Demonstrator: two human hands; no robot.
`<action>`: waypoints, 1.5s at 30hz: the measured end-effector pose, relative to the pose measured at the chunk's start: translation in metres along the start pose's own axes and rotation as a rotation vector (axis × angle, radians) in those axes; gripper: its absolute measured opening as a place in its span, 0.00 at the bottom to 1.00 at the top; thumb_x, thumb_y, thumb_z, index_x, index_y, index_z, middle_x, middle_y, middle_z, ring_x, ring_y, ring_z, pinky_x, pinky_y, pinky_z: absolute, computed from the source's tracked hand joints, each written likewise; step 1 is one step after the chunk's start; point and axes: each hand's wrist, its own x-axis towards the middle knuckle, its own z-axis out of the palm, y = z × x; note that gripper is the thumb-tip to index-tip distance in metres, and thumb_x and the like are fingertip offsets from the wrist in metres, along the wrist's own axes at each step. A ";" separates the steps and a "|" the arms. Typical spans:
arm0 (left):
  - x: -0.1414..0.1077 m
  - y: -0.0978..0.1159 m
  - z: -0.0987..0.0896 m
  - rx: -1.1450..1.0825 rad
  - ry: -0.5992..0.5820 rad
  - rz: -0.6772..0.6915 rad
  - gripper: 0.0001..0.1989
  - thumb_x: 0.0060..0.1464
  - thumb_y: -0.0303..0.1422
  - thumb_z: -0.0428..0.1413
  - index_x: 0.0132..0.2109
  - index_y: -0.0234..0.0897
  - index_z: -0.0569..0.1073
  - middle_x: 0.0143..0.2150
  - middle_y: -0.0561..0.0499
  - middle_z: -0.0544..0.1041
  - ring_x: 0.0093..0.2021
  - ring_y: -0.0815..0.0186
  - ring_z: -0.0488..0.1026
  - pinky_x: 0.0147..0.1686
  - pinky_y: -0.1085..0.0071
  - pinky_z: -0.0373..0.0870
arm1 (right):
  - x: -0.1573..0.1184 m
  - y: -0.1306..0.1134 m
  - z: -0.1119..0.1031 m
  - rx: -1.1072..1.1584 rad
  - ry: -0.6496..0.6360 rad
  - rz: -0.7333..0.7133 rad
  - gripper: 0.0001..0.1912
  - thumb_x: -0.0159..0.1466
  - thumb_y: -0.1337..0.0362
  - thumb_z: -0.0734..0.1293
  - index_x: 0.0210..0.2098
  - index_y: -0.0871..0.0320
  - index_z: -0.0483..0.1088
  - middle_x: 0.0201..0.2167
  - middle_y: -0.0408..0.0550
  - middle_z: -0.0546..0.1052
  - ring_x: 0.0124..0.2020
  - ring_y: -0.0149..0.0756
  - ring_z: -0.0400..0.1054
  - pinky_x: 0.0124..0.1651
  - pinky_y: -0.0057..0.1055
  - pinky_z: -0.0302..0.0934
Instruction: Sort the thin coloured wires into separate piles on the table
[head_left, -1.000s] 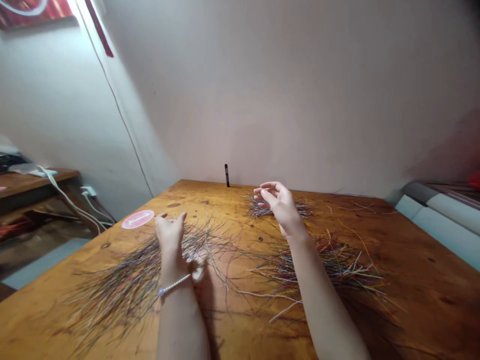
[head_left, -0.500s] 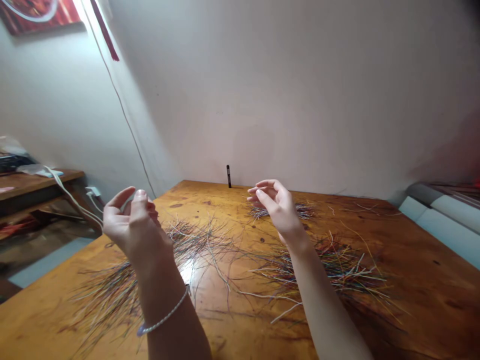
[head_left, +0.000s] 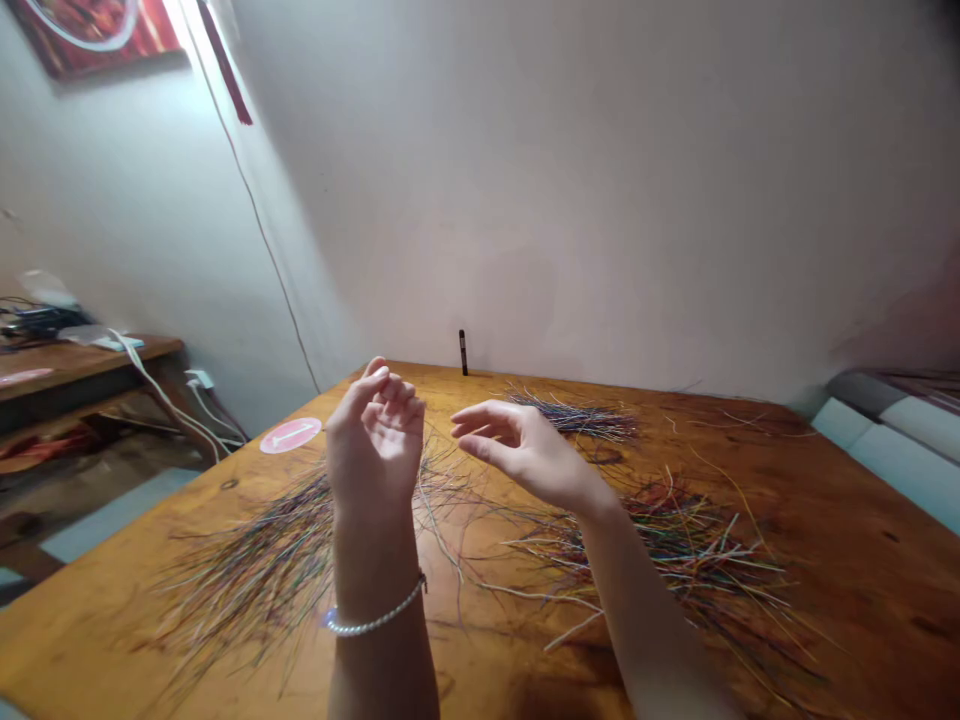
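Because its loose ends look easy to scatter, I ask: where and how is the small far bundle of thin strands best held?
Probably at its dense middle, from above, with the grip closing from near and far sides. The small far bundle lies low on the table, strands running mostly sideways, ends fanning loose. Its left part is partly hidden behind the right hand.

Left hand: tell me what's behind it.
Behind the left hand, strands on the table show on either side. The stretch directly behind the hand is covered, so what lies there can't be seen.
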 end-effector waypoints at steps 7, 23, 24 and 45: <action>-0.008 -0.014 0.010 0.030 -0.051 -0.033 0.11 0.41 0.20 0.57 0.35 0.32 0.70 0.21 0.58 0.61 0.20 0.78 0.58 0.19 0.81 0.56 | 0.001 0.002 0.005 -0.014 0.003 -0.005 0.09 0.58 0.67 0.67 0.37 0.60 0.76 0.31 0.49 0.79 0.32 0.33 0.72 0.38 0.32 0.67; 0.004 -0.030 -0.005 0.612 -0.436 -0.126 0.13 0.51 0.35 0.57 0.44 0.35 0.73 0.39 0.46 0.77 0.40 0.66 0.74 0.38 0.72 0.70 | -0.002 -0.002 -0.012 0.063 0.221 0.056 0.05 0.57 0.67 0.67 0.29 0.60 0.76 0.23 0.45 0.77 0.23 0.28 0.70 0.27 0.27 0.65; 0.004 -0.031 -0.006 0.679 -0.436 -0.102 0.14 0.52 0.36 0.57 0.45 0.36 0.72 0.41 0.46 0.76 0.41 0.65 0.73 0.40 0.71 0.69 | -0.003 -0.003 -0.014 0.056 0.239 0.047 0.05 0.57 0.65 0.68 0.29 0.60 0.75 0.23 0.45 0.77 0.23 0.28 0.70 0.27 0.27 0.65; 0.030 -0.134 -0.063 2.004 -0.926 -0.496 0.07 0.35 0.25 0.64 0.28 0.37 0.79 0.30 0.50 0.80 0.33 0.63 0.77 0.30 0.75 0.68 | -0.032 -0.027 -0.041 -0.259 0.601 -0.179 0.05 0.58 0.63 0.69 0.27 0.58 0.75 0.20 0.42 0.76 0.21 0.28 0.69 0.23 0.24 0.62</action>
